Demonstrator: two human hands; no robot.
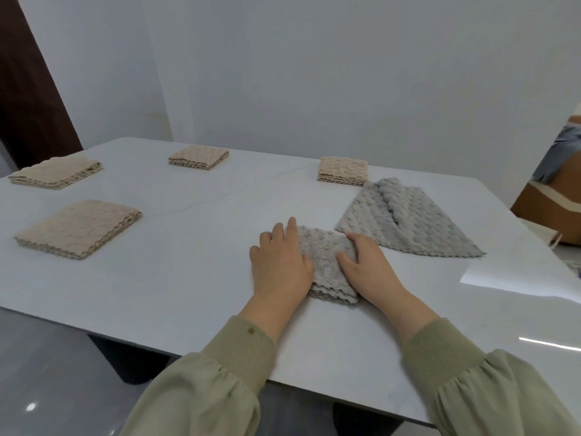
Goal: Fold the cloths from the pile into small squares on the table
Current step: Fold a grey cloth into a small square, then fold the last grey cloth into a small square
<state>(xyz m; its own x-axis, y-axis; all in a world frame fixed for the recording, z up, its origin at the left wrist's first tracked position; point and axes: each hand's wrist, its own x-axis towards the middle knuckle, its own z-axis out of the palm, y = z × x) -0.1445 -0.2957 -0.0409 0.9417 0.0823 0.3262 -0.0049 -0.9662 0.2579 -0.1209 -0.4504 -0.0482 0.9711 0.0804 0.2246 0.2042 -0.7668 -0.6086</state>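
— Item one, the landmark?
— Grey cloth (pixel 327 269): nubbly, folded small; lies flat on the white table (pixel 188 294), towards its near edge; every place below is reckoned from this cloth.

— Your hands?
— Left hand (pixel 279 265): palm down, fingers straight and close together, pressing flat on the cloth's left part; grips nothing. Right hand (pixel 369 267): on the cloth's right part; thumb laid across the top, fingers bent down over the far right edge; whether they pinch the layers or only press, I cannot tell. Sleeves (pixel 239 357): olive green, ribbed cuffs; a pair.

— Stock still to fold?
— Grey pile (pixel 408 221): same nubbly stuff, loose and rumpled, spread wide; behind the cloth and to its right; its near edge just beside my right knuckles; touching or not, I cannot tell.

— Stock finished?
— Four lots, all beige, all neat squares. First beige stack (pixel 342 171): behind the cloth, at the pile's far corner; second beige stack (pixel 198 157): behind and to the left, well apart; third beige stack (pixel 78 228): well to the left, a little further back; fourth beige stack (pixel 56 173): furthest left, behind the third.

— Sundries?
— Cardboard box (pixel 550 202): well to the right of the cloth, off the table.
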